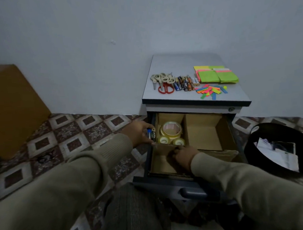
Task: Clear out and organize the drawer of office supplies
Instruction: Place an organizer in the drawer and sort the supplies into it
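Note:
The open drawer [167, 182] of a small cabinet holds cardboard dividers [202, 130]. Three tape rolls [171, 132] lie in its back left compartment. My left hand [139, 133] grips two batteries [151, 134] at the drawer's left edge, beside the tape. My right hand [183, 156] rests with curled fingers inside the front compartment, against the cardboard wall; whether it holds anything is hidden. On the cabinet top [164, 65] lie scissors [164, 82], a row of batteries [185, 83], sticky note pads [215, 73] and loose coloured flags [211, 91].
A black waste bin [252, 145] with crumpled paper stands right of the cabinet. A brown cardboard box [11, 107] leans at the left on the patterned tile floor [78, 132]. A white wall is behind. My knees are below the drawer front.

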